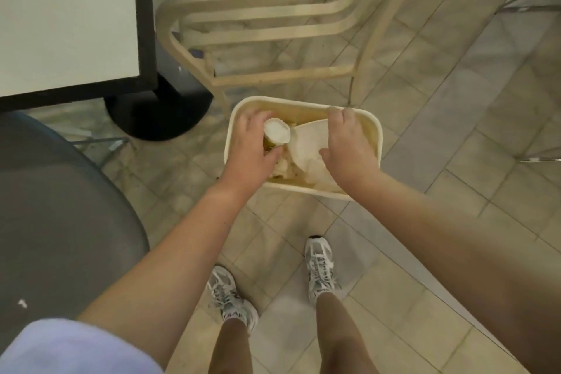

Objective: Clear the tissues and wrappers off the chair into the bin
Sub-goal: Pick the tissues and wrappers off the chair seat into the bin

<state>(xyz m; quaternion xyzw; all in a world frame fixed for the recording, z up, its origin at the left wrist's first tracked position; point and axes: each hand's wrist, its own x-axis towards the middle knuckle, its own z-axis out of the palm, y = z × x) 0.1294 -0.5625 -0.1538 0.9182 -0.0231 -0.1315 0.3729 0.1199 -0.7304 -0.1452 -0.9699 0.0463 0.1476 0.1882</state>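
While both hands hang over the bin (230, 130), this looks like the drop step. L hand (252, 146) has fingers curled round a white cup (277, 130), w/ bits of wrapper under it. R hand (349, 146) pinches a tissue (306, 143), which sits inside the rim. Chair (273, 0) stands just beyond the bin; seat mostly hidden, can't tell if anything's left there. Next, prob: let go of both, then check the seat.
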